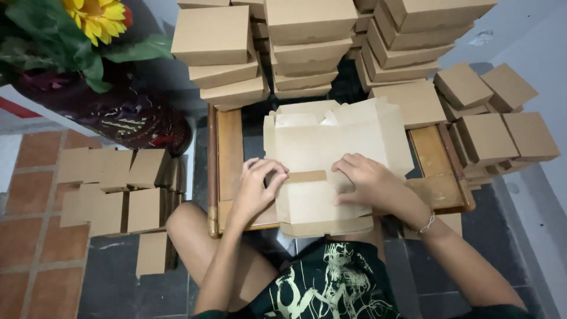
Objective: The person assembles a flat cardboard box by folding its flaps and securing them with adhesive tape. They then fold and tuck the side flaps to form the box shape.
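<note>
Nearest to us are our own knees and the dark printed shirt [331, 283], and just beyond them the low wooden desk [227, 153] we are working at. On it lies the flat cardboard sheet [331, 147], a box blank spread open across the middle of the desk, its near flap reaching to the near edge and its far flaps toward the far edge.

Our left hand [257, 189] presses down on the sheet's left side, fingers [273, 171] curled and bent at the knuckles, tips planted beside a narrow tab at the crease. They grip nothing; they pin the card flat. Our right hand [366, 180] lies spread on the right side, fingers nearly flat, also holding nothing, only bearing down along the same fold line.

To do this fold well, we judge that both hands should stay level with one another on the crease, so the panel bends straight and not slantwise. We should press with the fingertips close to the line, not the palm, and keep the sheet square to the desk's near edge so it does not slide.

Along the far edge stand tall stacks of finished boxes [307, 41], more heaped at the right far corner [490, 124]. On the floor to the left lie flat blanks [112, 189], with a sunflower [97, 18] above them.
</note>
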